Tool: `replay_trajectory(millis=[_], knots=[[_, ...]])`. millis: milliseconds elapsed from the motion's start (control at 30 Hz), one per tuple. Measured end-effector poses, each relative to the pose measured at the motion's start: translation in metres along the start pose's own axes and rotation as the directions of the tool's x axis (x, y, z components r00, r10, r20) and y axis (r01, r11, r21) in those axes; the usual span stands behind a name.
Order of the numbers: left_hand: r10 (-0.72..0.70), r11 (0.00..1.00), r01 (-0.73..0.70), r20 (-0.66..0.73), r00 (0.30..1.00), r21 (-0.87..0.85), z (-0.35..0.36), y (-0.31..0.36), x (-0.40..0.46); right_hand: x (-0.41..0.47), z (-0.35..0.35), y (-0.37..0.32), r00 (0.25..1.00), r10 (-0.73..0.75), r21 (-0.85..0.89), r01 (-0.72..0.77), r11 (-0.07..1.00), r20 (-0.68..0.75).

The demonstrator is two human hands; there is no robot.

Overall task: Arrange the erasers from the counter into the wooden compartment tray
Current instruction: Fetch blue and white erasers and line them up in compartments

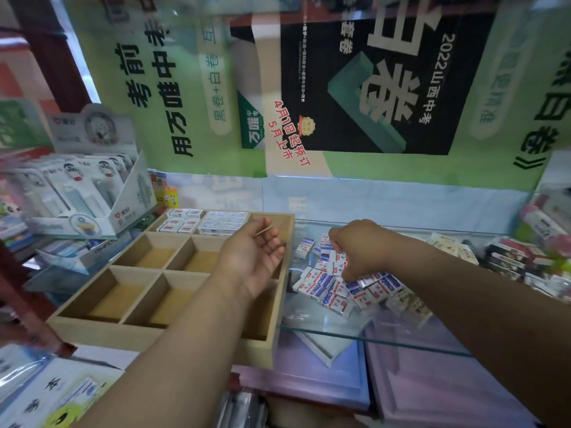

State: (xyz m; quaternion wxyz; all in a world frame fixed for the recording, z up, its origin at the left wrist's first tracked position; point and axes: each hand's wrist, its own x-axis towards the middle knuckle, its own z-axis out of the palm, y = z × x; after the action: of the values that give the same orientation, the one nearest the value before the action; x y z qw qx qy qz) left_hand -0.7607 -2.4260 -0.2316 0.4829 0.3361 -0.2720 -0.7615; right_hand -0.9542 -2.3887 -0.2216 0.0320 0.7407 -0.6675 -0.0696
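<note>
A wooden compartment tray [102, 325] lies on the glass counter, left of centre. Its two far-left compartments hold rows of small white erasers [204, 222]; the nearer compartments on the left are bare. A loose pile of blue, red and white erasers [327, 288] lies on the glass just right of the tray. My left hand [253, 254] hovers palm up over the tray's right column, fingers apart, holding nothing. My right hand [355, 248] reaches down into the pile with its fingers curled around a few erasers [338, 261].
A display box of packaged stationery [89, 196] stands at the back left. More eraser boxes and packs [509, 257] crowd the right side. The glass counter's front edge [370, 339] runs under my right arm, with notebooks [324, 375] below. Posters [355, 88] cover the wall behind.
</note>
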Motion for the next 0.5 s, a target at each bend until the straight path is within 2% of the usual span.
replay_trajectory(millis=[200, 300, 400, 500], knots=[[-0.056, 0.998, 0.056, 0.002, 0.998, -0.01, -0.003, -0.008, -0.002, 0.004, 0.003, 0.003, 0.999, 0.05, 0.081, -0.05, 0.995, 0.009], [-0.077, 0.996, 0.077, 0.0, 0.997, -0.034, -0.002, -0.009, -0.002, 0.004, 0.0, 0.009, 0.996, 0.086, 0.215, -0.089, 0.973, 0.021], [-0.076, 0.995, 0.077, 0.013, 0.997, -0.061, 0.003, -0.011, -0.003, 0.006, -0.017, 0.01, 0.99, 0.13, 0.498, -0.084, 0.863, -0.058], [-0.118, 0.978, 0.13, 0.081, 0.99, -0.161, 0.012, -0.015, -0.004, 0.014, -0.035, -0.012, 0.977, 0.128, 0.701, 0.03, 0.713, -0.172]])
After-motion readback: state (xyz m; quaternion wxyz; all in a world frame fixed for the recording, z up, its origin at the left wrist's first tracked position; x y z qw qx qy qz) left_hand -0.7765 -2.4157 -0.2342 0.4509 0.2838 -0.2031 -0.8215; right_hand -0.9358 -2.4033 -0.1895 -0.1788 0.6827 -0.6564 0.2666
